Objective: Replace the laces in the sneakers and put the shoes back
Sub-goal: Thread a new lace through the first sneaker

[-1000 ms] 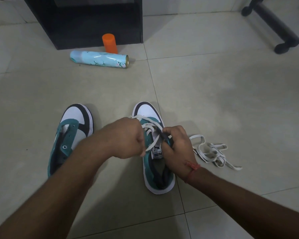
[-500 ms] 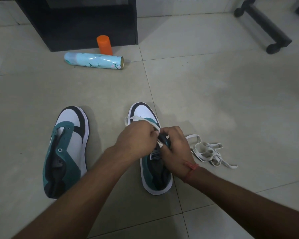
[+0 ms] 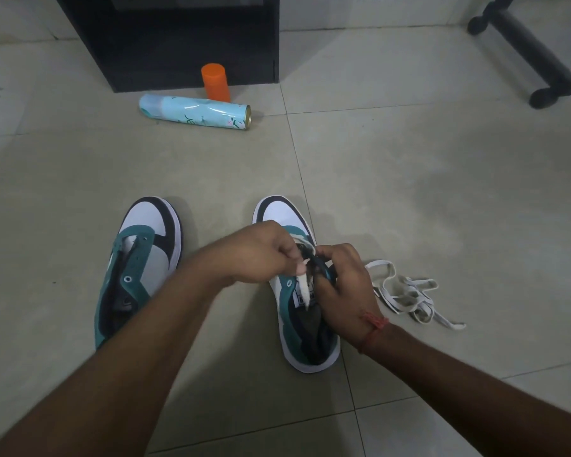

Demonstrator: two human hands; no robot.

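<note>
Sitting on a pale tiled floor [image 3: 409,179], two teal, white and dark sneakers point away from the camera, side by side but apart. The left sneaker [image 3: 139,268] has empty eyelets and an open throat. Both hands meet over the middle of the right sneaker [image 3: 297,308]. The left hand [image 3: 261,252] is curled, its thumb and fingers pinching a white lace [image 3: 305,285] whose free end hangs down over the tongue label. The right hand [image 3: 346,278], with a red thread band [image 3: 374,324] at the wrist, has its fingers bent and pressed against the shoe's far eyelet flap; whether they also grip the lace I cannot tell. Just to the right of that shoe, a loose white lace [image 3: 409,295] lies in a tangled heap on the tile. Farther off, a light-blue spray can [image 3: 195,112] lies on its side, with an orange cap [image 3: 215,82] standing just behind it against a black cabinet [image 3: 178,41]
</note>
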